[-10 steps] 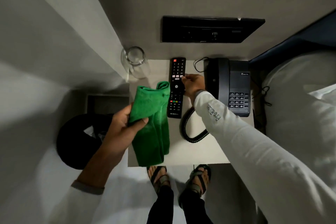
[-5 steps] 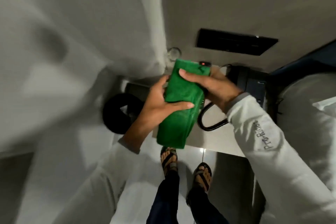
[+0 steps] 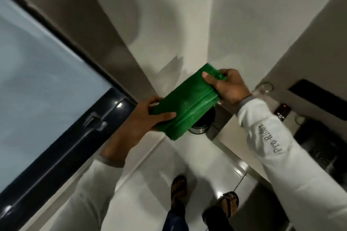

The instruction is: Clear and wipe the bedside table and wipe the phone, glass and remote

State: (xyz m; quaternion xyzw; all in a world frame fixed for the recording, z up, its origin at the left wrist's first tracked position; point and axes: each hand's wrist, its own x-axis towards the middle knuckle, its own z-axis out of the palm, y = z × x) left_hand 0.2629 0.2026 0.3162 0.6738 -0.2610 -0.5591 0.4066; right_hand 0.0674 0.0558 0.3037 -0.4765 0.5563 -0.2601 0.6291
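Note:
A folded green cloth (image 3: 185, 104) is stretched between both hands in the air, left of the bedside table (image 3: 226, 130). My left hand (image 3: 148, 116) grips its lower end and my right hand (image 3: 228, 86) pinches its upper end. The black remote (image 3: 282, 112) lies on the table behind my right sleeve, partly hidden. The clear glass (image 3: 263, 88) stands at the table's back corner by the wall. The dark phone (image 3: 319, 148) is blurred at the right edge.
A black round bin (image 3: 203, 123) stands on the floor under the cloth, beside the table. A dark-framed window or door (image 3: 62, 124) fills the left. A black wall panel (image 3: 319, 97) hangs above the table. My sandalled feet (image 3: 179, 191) stand on glossy tiles.
The view has swung left, so the table now sits at the right edge. My right hand left the remote and took the cloth's upper end; the cloth is now held out sideways.

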